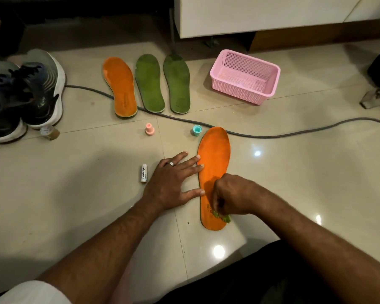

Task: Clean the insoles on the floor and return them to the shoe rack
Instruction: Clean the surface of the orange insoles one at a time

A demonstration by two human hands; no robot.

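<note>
An orange insole (pixel 215 154) lies on the tiled floor in front of me, toe pointing away. My left hand (pixel 173 183) lies flat beside it, fingertips pressing its left edge. My right hand (pixel 230 196) is curled over the heel part and grips a small green scrubbing piece (pixel 223 217) against the insole. Farther back lie another orange insole (pixel 121 86) and two green insoles (pixel 149 83) (pixel 177 83), side by side.
A pink mesh basket (pixel 270 86) stands at the back right. A grey cable (pixel 272 134) runs across the floor. A pink cap (pixel 149 129), a teal cap (pixel 197 130) and a white tube (pixel 143 173) lie near my left hand. Sneakers (pixel 24 95) sit at the left.
</note>
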